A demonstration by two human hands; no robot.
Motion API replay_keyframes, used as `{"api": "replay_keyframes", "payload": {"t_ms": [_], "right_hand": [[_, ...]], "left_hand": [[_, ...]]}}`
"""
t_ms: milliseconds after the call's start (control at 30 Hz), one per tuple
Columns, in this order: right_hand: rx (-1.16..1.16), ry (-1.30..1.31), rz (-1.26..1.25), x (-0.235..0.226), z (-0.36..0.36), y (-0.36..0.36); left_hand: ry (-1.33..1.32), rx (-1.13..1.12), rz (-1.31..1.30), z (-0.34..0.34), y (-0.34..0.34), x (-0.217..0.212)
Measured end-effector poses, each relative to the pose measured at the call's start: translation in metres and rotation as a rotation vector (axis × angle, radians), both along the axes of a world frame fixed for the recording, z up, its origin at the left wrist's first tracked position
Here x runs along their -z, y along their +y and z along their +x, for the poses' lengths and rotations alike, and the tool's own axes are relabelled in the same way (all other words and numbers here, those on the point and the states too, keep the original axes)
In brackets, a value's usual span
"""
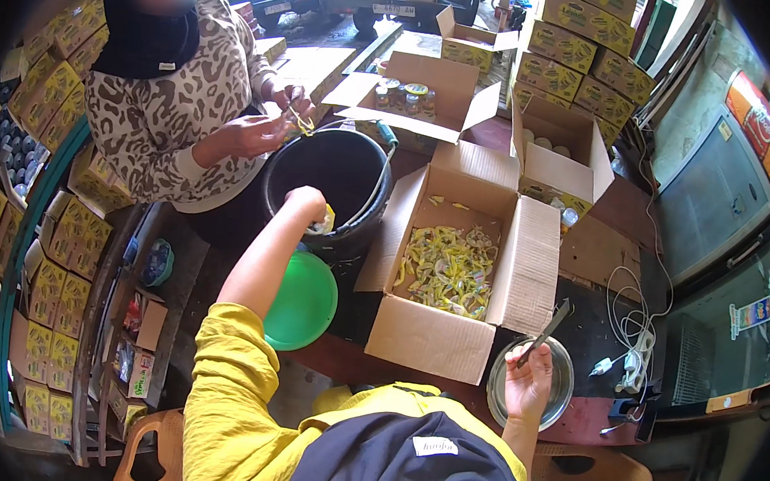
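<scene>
we begin at the hands. our left hand (pixel 305 203) reaches over the near rim of the bucket, fingers drawn narrow around a pale yellow piece (pixel 326 221); the fingers mask part of it, so we cannot tell its full shape. our right hand (pixel 529 385) is closed on the handle of a knife (pixel 553 328), blade tilted up and away from us, a grip that likely keeps the edge clear of the other arm. below this hand we find a round metal bowl (pixel 563 386), smooth and shiny, probably placed there for short reach.

next outward, we note the black bucket (pixel 348 161), deep, with a wire handle. a shallow green plastic basin (pixel 314 312) is just beside it, toward us. between bucket and bowl stands an open cardboard box (pixel 427 339), its flaps folded outward, presumably to keep the mouth wide; limp, curled yellow peels (pixel 446 268) cover its base. these stand along the dark bench (pixel 589 313).

across the bucket, a co-worker's hands (pixel 262 133) hold a thin yellow strip (pixel 305 124). farther out, we see lidded jars (pixel 405 97) in another carton and a white cable (pixel 624 305) loosely coiled.
</scene>
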State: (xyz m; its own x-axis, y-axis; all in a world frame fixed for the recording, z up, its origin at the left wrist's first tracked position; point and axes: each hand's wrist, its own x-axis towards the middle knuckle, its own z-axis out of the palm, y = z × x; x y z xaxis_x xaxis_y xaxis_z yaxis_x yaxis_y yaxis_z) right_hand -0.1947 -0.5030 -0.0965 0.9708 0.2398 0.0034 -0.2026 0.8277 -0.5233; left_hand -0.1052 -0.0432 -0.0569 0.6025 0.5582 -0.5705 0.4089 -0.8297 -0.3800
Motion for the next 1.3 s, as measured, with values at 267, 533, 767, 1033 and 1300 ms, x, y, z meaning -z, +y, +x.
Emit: {"api": "replay_keyframes", "payload": {"t_ms": [267, 533, 767, 1033, 1300], "right_hand": [[0.022, 0.007, -0.066, 0.003, 0.002, -0.001], [-0.02, 0.074, -0.031, 0.003, 0.014, 0.012], [-0.032, 0.1, -0.066, 0.008, 0.008, 0.012], [-0.034, 0.155, -0.145, 0.01, 0.008, 0.013], [-0.02, 0.237, -0.227, 0.021, 0.01, 0.021]], "left_hand": [[-0.034, -0.025, -0.014, 0.008, -0.025, -0.024], [0.088, -0.126, -0.104, -0.005, 0.002, -0.02], [-0.941, 0.121, 0.1, -0.014, -0.007, -0.009], [-0.578, -0.165, -0.224, -0.026, -0.008, -0.04], [-1.341, -0.314, -1.619, -0.059, -0.083, -0.024]]}}
